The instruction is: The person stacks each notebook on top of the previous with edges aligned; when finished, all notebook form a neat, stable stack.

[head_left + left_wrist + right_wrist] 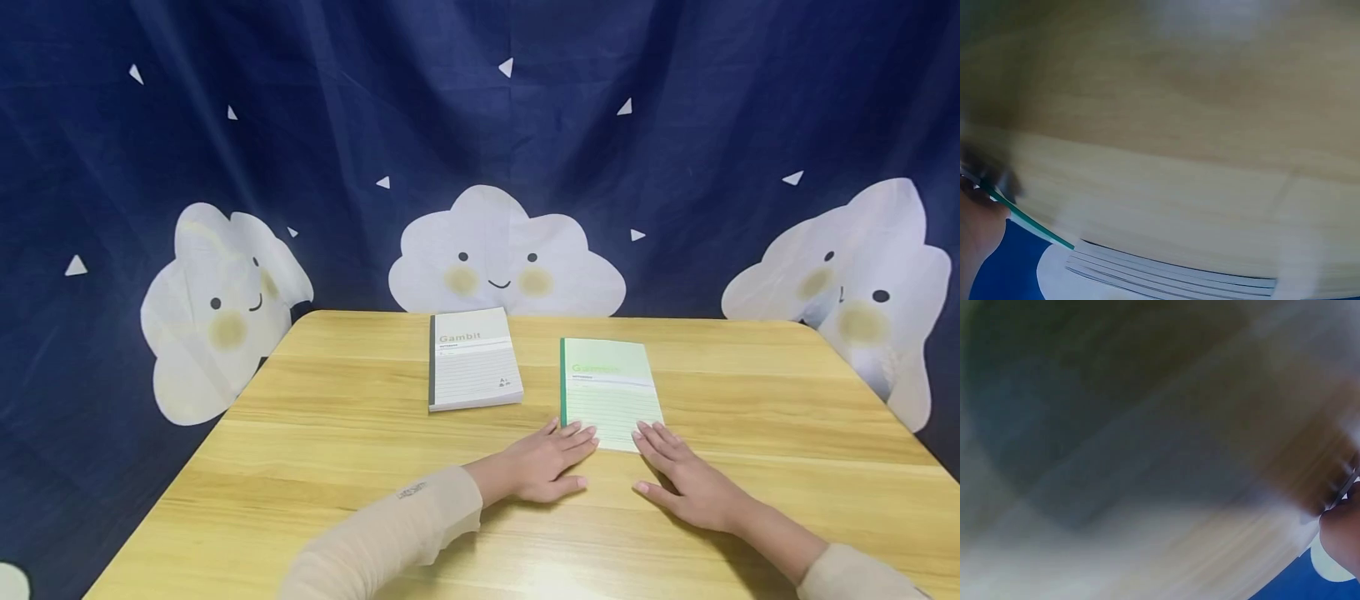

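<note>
A pale green notebook (609, 400) with a darker green spine lies flat on the wooden table. Fingertips of my left hand (546, 467) rest on its near left corner, thumb spread apart. At the near right corner, my right hand (692, 485) touches the cover with extended fingers. Left of it lies a thick grey notebook pile (474, 367) with a dark spine and "Gambit" on top; the left wrist view shows layered edges of the pile (1172, 272). In the wrist views, only part of the left hand (982, 228) and right hand (1342, 534) appears, at the frame edge.
The wooden table (337, 450) has rounded far corners. Behind it hangs a dark blue curtain (450, 100) with white smiling clouds and small triangles. Bright glare lies on the tabletop near the front.
</note>
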Motion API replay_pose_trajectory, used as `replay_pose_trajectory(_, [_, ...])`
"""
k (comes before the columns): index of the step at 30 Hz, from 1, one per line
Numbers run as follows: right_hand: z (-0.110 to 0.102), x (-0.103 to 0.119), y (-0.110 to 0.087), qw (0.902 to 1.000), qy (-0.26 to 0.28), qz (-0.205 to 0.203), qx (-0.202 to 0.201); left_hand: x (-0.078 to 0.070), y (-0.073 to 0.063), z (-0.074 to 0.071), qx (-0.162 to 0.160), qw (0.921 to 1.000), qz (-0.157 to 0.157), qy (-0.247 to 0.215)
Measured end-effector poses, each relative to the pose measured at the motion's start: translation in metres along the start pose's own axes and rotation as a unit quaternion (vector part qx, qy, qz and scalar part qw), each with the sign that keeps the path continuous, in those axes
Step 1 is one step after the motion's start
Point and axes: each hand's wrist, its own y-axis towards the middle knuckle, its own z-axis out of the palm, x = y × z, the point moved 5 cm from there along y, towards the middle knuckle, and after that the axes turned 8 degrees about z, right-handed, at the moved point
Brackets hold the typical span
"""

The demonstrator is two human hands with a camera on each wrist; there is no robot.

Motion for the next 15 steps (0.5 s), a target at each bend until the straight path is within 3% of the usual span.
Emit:
replay_pose_trajectory(10, [0.002,0.014,0.0,0.9998,0.008,0.001,0.02,-0.003,-0.017,-0.001,0.017,0.9996,0.0,-0.021])
replay_pose_trajectory(12, [0.0,0.015,0.001,1.0,0.003,-0.003,0.004,-0.003,-0.018,-0.005,0.016,0.9996,-0.006,-0.022])
replay_pose_trajectory(15, [-0.008,0.017,0.006,0.9978,-0.017,-0.013,-0.063,-0.001,-0.017,-0.017,-0.009,0.9993,-0.03,-0.019])
